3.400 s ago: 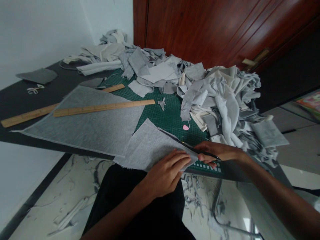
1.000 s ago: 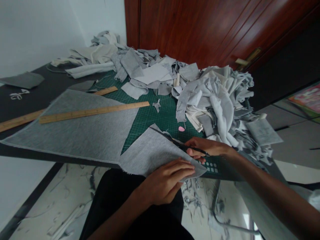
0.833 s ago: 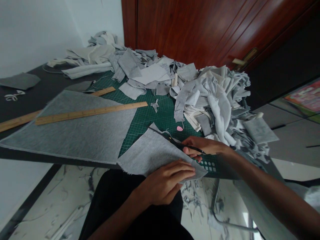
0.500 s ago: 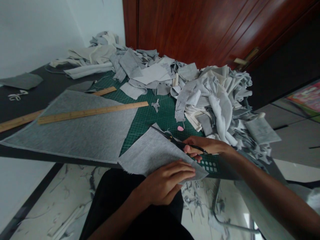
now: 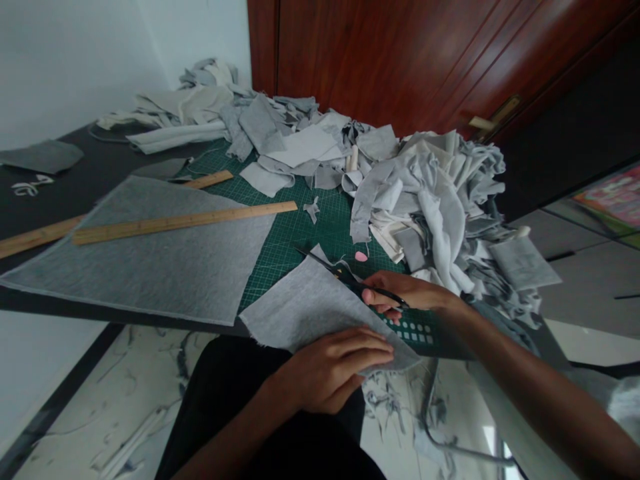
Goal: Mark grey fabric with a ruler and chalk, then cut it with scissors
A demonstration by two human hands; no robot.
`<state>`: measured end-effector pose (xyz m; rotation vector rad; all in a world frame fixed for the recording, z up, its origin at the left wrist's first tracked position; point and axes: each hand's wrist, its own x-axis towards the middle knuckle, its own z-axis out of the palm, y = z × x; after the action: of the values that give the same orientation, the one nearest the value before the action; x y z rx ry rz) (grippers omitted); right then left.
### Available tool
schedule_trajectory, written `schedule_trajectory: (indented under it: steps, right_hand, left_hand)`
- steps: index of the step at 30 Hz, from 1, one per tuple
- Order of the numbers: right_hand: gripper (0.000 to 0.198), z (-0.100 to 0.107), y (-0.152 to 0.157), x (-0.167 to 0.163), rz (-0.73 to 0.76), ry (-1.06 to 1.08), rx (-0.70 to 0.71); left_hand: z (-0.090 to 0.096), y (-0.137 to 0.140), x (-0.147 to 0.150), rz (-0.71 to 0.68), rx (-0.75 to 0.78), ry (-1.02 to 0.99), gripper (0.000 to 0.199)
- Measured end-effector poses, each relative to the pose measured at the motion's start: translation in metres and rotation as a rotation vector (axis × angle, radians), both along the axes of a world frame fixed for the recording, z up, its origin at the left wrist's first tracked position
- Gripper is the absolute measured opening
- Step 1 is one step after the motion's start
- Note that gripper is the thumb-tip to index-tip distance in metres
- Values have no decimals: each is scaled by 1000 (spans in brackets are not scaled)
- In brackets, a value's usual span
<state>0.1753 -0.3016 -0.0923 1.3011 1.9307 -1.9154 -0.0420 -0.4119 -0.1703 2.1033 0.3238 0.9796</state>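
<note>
My right hand (image 5: 390,295) grips black scissors (image 5: 353,283) by the handles. Their blades lie along the upper right edge of a grey fabric piece (image 5: 305,303), with the tip beyond its upper corner. A narrow flap of the same cloth shows on the far side of the blades. On the lower part of this piece my left hand (image 5: 340,367) lies flat, fingers stretched out; its thumb is mostly hidden. Beneath the cloth is a green cutting mat (image 5: 280,247). Close to the scissors sits a small pink piece (image 5: 361,256).
To the left, a wooden ruler (image 5: 185,223) rests across a larger grey fabric panel (image 5: 190,267); another ruler (image 5: 40,237) passes under it. Heaped scraps (image 5: 425,187) line the back and right of the table. A small scrap (image 5: 311,210) lies on the mat. Offcuts litter the floor.
My right hand and the scissors have shifted slightly left, and the tip now pokes farther past the cloth's corner. The fabric under my left hand has slid a little right.
</note>
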Motion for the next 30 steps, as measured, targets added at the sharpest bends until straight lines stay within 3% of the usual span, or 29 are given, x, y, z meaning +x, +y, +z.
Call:
schedule_trajectory:
  steps: [7,11,14,18,23,30]
  right_hand:
    - [62,-6,-5,-8,-103,-55,60]
    - [60,-10,-2,-6,-104,-73,164]
    - [58,-12,8,-3,-114,-228,433]
    - [51,-15,27,-2,-159,-596,849]
    - [49,-21,42,-2,-252,-795,1066]
    - [29,-28,62,-14,-403,-827,1325]
  left_hand:
    - [4,1,1,14,2,43,43]
    - [11,-1,4,144,-1,164,43]
    - [15,0,8,267,3,271,43]
    - [17,5,11,357,45,391,35]
    - [17,16,15,372,83,437,52]
    - [12,40,27,419,47,485,46]
